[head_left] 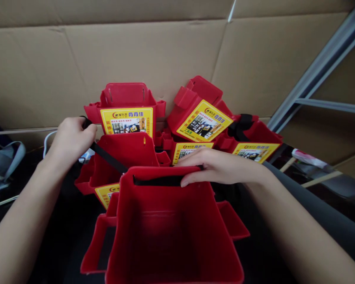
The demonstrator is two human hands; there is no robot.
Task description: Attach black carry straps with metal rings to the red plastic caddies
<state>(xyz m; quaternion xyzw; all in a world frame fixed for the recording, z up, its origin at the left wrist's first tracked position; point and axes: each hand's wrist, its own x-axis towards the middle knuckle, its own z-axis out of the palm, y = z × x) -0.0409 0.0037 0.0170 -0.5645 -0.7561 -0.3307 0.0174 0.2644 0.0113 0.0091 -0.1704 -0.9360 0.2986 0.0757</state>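
Observation:
Closest to me is a red plastic tool box (171,244), its open top facing me and side loops sticking out left and right. A black strap (108,157) runs through the slot in its back wall and stretches up to the left. My left hand (72,138) is closed round the strap's free end, out to the left of the box. At the box's upper rim, my right hand (213,165) grips the back wall by the slot, thumb on the near side and fingers behind it. Those fingers are partly hidden.
Several more red tool boxes with yellow labels, such as the tilted one (199,108), are piled behind. A cardboard wall (142,59) rises at the back. A grey metal frame (316,67) slants at right, and grey and white items (6,165) lie at left.

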